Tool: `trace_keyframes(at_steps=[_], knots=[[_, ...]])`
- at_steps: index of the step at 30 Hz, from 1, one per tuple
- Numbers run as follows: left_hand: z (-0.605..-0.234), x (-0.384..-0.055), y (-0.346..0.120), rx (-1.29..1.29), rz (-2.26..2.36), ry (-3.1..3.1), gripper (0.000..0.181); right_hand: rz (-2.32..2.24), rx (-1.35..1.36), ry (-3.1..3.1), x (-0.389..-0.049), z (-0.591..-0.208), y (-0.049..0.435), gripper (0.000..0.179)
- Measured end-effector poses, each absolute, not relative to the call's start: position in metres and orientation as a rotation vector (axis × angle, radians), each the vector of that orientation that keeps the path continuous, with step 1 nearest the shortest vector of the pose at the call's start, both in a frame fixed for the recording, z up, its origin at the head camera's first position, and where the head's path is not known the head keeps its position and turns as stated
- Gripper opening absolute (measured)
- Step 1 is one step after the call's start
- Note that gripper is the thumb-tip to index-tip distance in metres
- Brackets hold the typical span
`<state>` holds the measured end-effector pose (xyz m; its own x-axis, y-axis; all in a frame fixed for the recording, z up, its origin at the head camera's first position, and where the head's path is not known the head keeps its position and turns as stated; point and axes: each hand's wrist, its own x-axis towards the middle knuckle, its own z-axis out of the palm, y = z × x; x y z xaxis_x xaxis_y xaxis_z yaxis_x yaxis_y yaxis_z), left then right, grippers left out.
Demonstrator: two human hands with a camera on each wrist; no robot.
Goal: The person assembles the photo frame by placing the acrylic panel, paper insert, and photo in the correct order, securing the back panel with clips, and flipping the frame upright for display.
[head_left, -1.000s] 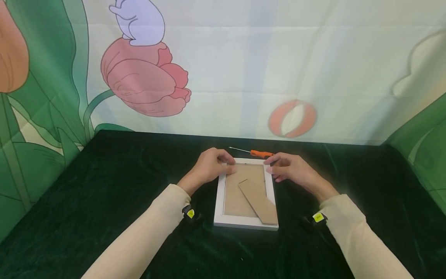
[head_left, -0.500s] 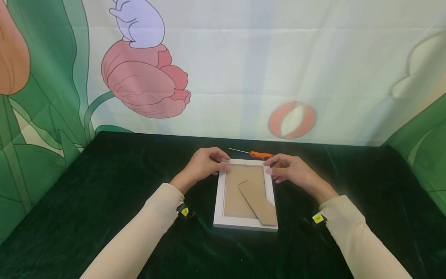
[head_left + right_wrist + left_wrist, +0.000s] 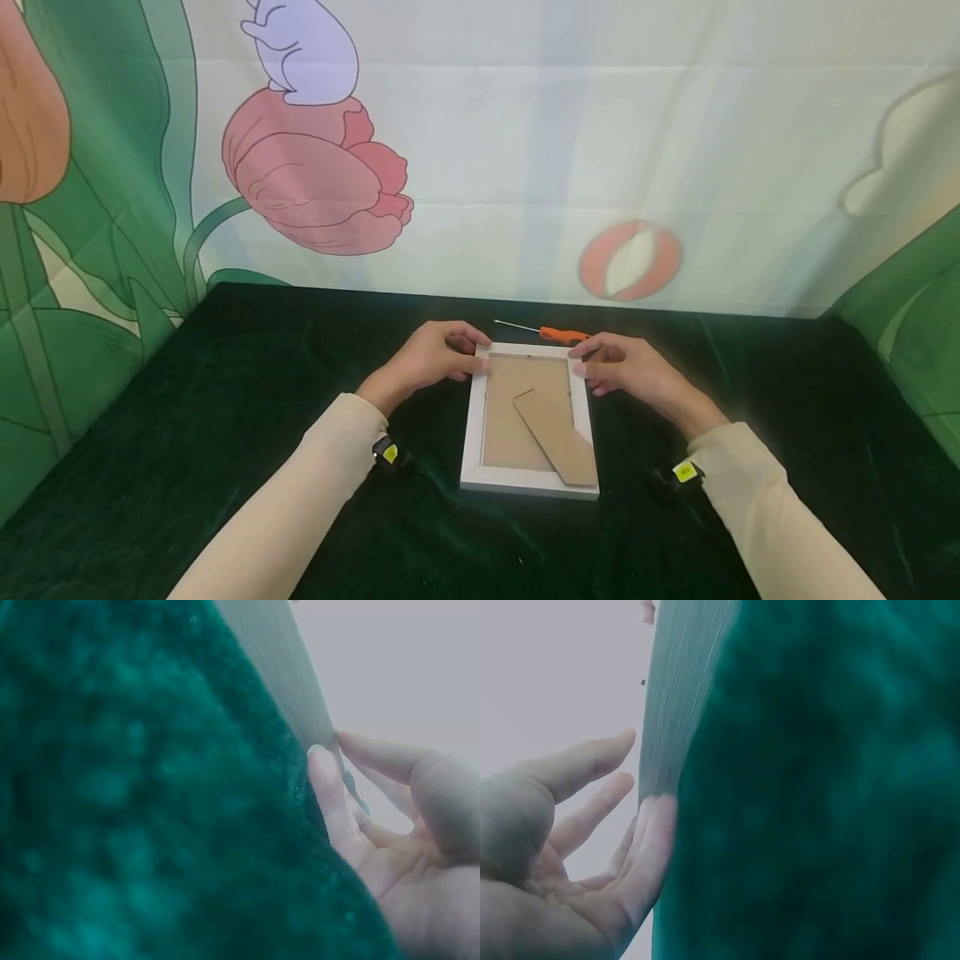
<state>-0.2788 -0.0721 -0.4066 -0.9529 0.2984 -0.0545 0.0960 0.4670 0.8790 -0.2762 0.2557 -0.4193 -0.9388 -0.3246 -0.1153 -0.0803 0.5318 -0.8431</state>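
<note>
Picture frame (image 3: 504,421) lay back-up, lower centre of the head view! My left grip (image 3: 431,358) loosely touched its upper-left corner, my right grip (image 3: 628,368) pinched the upper-right. Steadying, I judged; next probably called for firming the left.

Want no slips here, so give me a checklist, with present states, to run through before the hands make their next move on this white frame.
1. White frame lying back side up on the dark green cloth: ok.
2. Left hand gripping firmly at the far left corner: cannot tell; it touches the side, but the thumb looks apart in the left wrist view.
3. Right hand in contact at the far right corner: ok.
4. Brown stand within the frame's inner opening: not ok; its wide end overlaps the white border.
5. Orange-handled screwdriver clear of the right hand: cannot tell; its handle runs up to the hand in the head view.
</note>
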Motion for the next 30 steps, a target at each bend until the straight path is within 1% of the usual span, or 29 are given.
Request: trace_keyframes(at_steps=[6,11,16,23,30], knots=[[-0.406,-0.28,-0.081,0.419,1.44,2.455,0.041,-1.358,-0.337,2.524,-0.276,-0.419,0.255,0.046],[-0.409,-0.281,-0.087,0.448,1.449,2.405,0.042,-1.39,-0.339,2.498,-0.276,-0.42,0.255,0.043],[-0.412,-0.281,-0.088,0.447,1.483,2.382,0.043,-1.39,-0.339,2.503,-0.276,-0.42,0.255,0.041],[-0.418,-0.283,-0.088,0.419,1.53,2.371,0.044,-1.369,-0.344,2.52,-0.277,-0.419,0.255,0.049],[-0.417,-0.281,-0.086,0.415,1.532,2.382,0.045,-1.377,-0.33,2.517,-0.276,-0.419,0.255,0.049]])
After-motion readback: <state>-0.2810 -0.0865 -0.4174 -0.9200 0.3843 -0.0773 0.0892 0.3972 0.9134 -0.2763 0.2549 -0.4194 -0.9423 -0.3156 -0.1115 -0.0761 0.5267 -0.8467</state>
